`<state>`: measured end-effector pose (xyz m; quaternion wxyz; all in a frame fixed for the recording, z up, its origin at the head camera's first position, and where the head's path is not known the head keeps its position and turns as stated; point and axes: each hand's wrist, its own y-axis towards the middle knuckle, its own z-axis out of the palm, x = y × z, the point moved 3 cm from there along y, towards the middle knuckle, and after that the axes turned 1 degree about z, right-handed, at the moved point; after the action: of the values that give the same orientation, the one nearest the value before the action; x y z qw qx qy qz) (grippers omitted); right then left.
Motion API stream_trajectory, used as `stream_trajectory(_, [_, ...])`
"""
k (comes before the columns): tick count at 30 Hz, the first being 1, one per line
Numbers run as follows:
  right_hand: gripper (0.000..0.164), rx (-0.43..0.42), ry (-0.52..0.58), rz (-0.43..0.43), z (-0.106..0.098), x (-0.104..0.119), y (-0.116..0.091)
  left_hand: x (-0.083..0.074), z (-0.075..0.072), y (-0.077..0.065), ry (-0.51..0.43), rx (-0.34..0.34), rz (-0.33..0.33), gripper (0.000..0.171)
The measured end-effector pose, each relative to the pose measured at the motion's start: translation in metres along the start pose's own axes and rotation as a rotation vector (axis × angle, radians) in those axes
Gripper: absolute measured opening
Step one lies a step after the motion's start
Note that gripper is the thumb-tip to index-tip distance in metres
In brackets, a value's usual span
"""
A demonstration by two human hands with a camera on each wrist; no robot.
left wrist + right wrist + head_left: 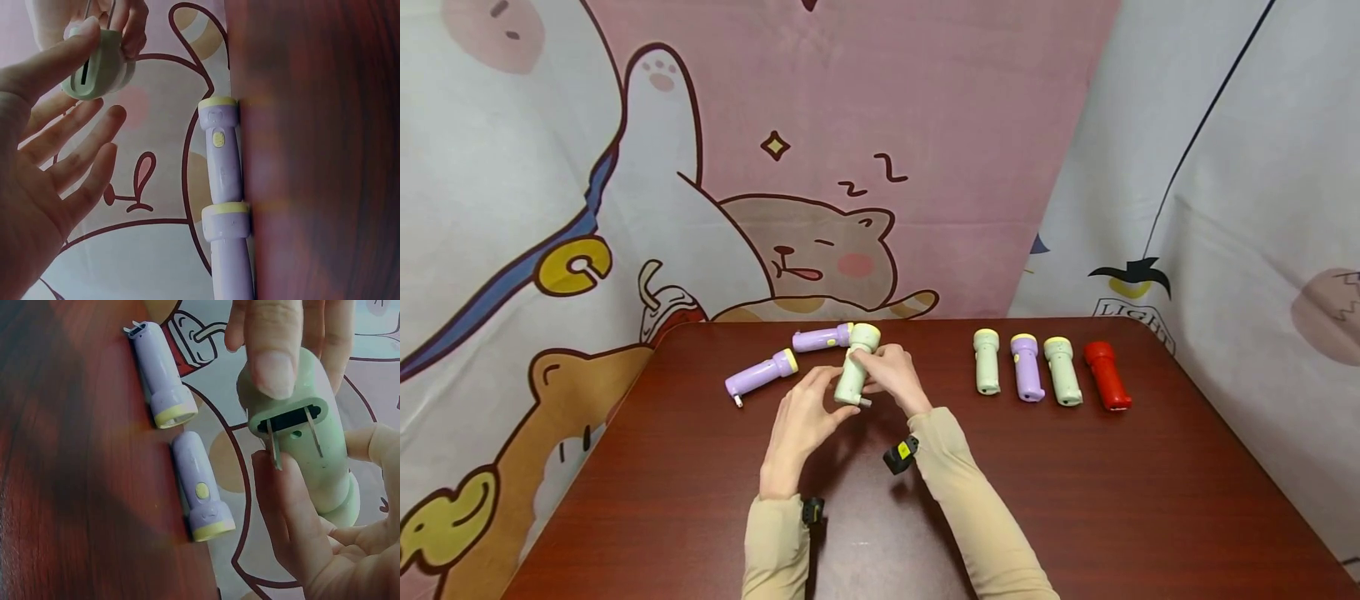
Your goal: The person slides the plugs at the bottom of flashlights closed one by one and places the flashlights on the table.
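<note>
A pale green flashlight [852, 379] is held up over the far part of the table, its lamp head pointing away. My right hand [891, 377] grips its body, thumb on one side and fingers on the other. In the right wrist view, two metal plug prongs [275, 445] stand out from the flashlight's end beside a dark slot. My left hand [805, 417] has its thumb [69, 53] pressed on that end, while its other fingers [81, 150] spread out nearly straight below.
Two purple flashlights with yellow rims lie left of the hands, one nearer [760, 375] and one behind [820, 338]. To the right, a green [987, 362], a purple [1027, 368], another green [1063, 372] and a red flashlight [1108, 377] form a row on the brown table [1075, 500]. A printed cloth [970, 167] hangs behind.
</note>
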<state>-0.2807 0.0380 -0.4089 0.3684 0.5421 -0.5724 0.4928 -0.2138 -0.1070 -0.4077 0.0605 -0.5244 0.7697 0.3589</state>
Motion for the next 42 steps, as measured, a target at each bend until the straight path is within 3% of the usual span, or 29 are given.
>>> stream_trajectory(12, [0.033, -0.009, 0.014, -0.005, -0.01, 0.0, -0.002, -0.004, 0.004, 0.002, 0.026, -0.02, 0.033, 0.054])
stream_trajectory(27, [0.033, 0.009, 0.0, 0.003, -0.012, 0.0, -0.002, -0.007, 0.002, 0.003, 0.025, -0.091, 0.15, 0.048])
stream_trajectory(42, [0.032, 0.013, -0.024, -0.002, -0.01, -0.002, -0.001, -0.004, 0.005, 0.003, 0.029, -0.111, 0.176, 0.043])
